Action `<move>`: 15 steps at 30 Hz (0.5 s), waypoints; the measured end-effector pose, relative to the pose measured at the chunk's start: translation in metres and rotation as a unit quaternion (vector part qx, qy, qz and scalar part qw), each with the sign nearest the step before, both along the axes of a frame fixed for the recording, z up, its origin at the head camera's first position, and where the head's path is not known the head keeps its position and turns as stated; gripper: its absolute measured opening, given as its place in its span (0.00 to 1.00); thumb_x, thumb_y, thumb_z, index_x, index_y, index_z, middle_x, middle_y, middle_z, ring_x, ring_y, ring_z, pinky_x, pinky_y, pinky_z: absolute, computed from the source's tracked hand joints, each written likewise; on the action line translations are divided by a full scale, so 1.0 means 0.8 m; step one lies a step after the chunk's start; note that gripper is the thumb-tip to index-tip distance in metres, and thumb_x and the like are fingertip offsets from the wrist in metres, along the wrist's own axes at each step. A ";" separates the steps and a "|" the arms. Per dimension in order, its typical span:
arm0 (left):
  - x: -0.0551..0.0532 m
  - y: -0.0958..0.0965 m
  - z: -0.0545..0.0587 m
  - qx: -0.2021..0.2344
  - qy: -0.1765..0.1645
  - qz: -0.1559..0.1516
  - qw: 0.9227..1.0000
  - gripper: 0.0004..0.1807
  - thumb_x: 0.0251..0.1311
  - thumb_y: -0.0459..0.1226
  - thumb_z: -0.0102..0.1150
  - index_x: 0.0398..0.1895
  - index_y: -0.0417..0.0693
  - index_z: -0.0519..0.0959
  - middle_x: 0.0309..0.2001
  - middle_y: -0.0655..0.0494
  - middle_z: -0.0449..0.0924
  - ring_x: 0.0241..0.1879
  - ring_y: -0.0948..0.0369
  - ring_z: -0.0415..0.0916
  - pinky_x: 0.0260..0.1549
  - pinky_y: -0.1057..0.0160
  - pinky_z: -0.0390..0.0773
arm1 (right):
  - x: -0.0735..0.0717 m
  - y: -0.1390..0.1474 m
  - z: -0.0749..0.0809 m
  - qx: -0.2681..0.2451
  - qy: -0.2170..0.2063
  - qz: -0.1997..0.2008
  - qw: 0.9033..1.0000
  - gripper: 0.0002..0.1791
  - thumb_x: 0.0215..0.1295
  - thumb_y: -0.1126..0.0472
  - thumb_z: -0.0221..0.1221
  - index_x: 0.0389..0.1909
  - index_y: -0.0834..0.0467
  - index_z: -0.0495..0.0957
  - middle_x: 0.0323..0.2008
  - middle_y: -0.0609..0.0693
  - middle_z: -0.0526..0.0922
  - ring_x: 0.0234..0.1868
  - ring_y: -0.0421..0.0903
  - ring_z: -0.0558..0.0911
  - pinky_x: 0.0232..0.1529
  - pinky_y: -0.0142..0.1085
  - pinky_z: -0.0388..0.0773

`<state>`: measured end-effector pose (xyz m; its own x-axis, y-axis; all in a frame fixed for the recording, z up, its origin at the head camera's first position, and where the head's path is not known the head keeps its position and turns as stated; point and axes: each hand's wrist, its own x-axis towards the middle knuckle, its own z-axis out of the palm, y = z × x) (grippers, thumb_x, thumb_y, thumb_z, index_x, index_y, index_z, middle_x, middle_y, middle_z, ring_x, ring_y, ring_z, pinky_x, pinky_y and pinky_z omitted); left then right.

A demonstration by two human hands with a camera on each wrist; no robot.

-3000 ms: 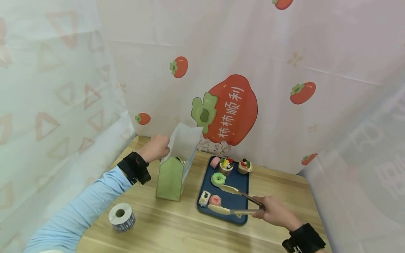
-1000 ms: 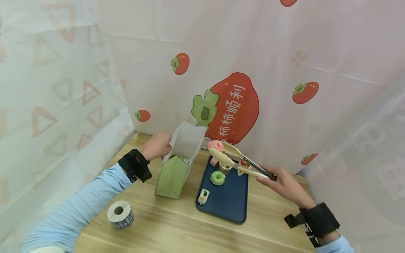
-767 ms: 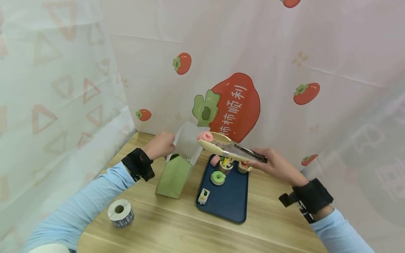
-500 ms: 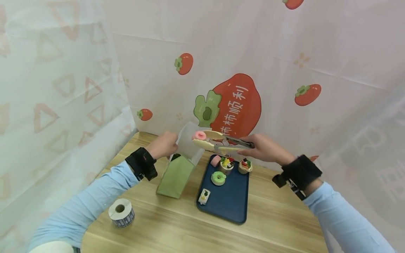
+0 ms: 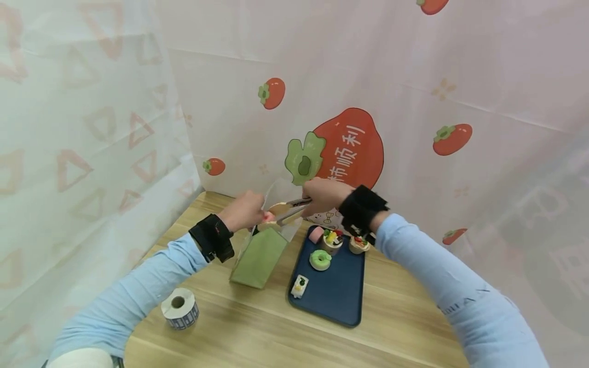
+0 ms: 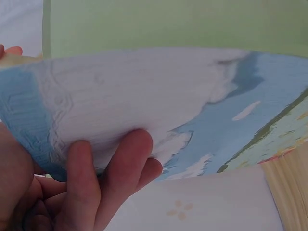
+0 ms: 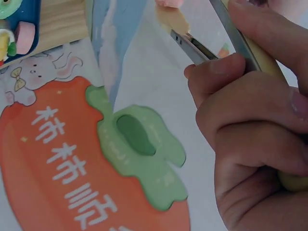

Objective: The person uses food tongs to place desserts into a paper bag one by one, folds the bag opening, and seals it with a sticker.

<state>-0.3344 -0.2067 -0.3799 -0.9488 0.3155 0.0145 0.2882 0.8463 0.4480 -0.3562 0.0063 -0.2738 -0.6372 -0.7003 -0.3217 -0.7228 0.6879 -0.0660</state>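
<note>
My left hand (image 5: pixel 244 210) pinches the top edge of a green paper bag (image 5: pixel 258 259), which tilts to the right on the table. In the left wrist view, several fingertips (image 6: pixel 137 147) press on the bag's printed blue-and-white side. My right hand (image 5: pixel 324 195) grips a pair of food tongs (image 5: pixel 296 208) with pale tips. Between those tips a pink doughnut (image 5: pixel 268 217) sits at the bag's mouth, partly behind the bag's edge and my left hand. In the right wrist view, curled fingers (image 7: pixel 255 106) wrap the tongs' metal arms. The bag's inside is mostly hidden.
Right of the bag lies a dark blue tray (image 5: pixel 338 299) carrying a green doughnut (image 5: pixel 320 259), a small white cake (image 5: pixel 299 286), a pink piece (image 5: pixel 316 234) and two cupcakes (image 5: pixel 332 244). A label roll (image 5: pixel 179 309) stands at front left. Printed curtain (image 5: pixel 221 102) encloses the table.
The tongs picked the pink doughnut off the tray's front, rose, and moved left to the bag's mouth. The bag has tilted further right while my left hand kept holding its edge.
</note>
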 end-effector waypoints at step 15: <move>0.003 0.006 -0.001 -0.012 0.049 -0.040 0.998 0.13 0.58 0.24 0.50 0.19 0.44 0.76 0.14 0.52 0.75 0.10 0.64 0.70 0.14 0.70 0.62 | -0.027 -0.088 -0.073 0.090 -0.010 0.031 0.995 0.30 0.61 0.56 0.67 0.12 0.49 0.56 0.15 0.42 0.52 0.18 0.39 0.52 0.23 0.33 0.50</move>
